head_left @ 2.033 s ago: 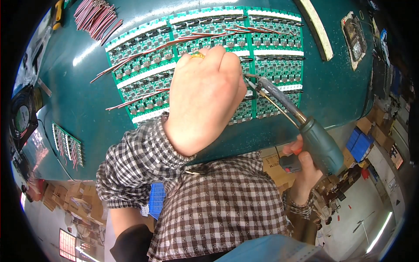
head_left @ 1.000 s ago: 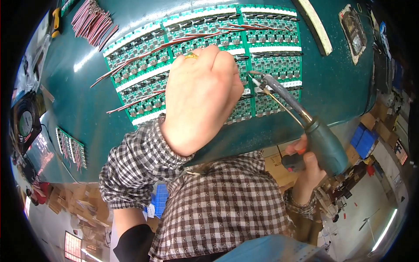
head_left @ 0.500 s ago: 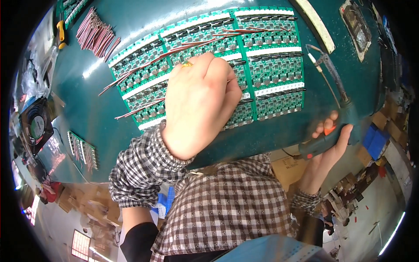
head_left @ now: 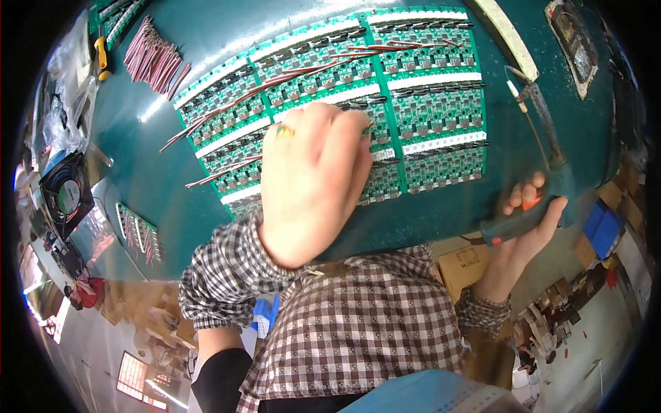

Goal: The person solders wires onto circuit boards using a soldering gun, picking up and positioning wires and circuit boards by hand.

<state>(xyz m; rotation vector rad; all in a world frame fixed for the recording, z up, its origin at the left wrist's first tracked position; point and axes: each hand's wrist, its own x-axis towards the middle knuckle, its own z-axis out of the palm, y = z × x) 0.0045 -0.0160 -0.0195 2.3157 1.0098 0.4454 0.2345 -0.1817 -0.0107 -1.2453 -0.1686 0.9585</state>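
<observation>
My left hand [head_left: 310, 179], with a ring on one finger, rests fingers-down on a panel of green circuit boards [head_left: 427, 103] lying on a teal table [head_left: 172, 199]. Thin red and black wires [head_left: 275, 79] stick out across the boards. What the fingers pinch is hidden under the hand. My right hand [head_left: 527, 220] grips the teal handle of a soldering iron [head_left: 544, 144] at the table's near right edge. Its tip points up and away, off the right side of the boards.
A bundle of red wires [head_left: 155, 58] lies at the far left, beside a yellow-handled tool [head_left: 102, 51]. A black fan [head_left: 65, 196] and a small wired board strip [head_left: 138, 230] sit at the left. A white strip [head_left: 506, 31] and a small device [head_left: 575, 38] lie at the far right.
My right hand has drawn the soldering iron away from the boards to the right edge of the table. My left hand has stayed on the boards.
</observation>
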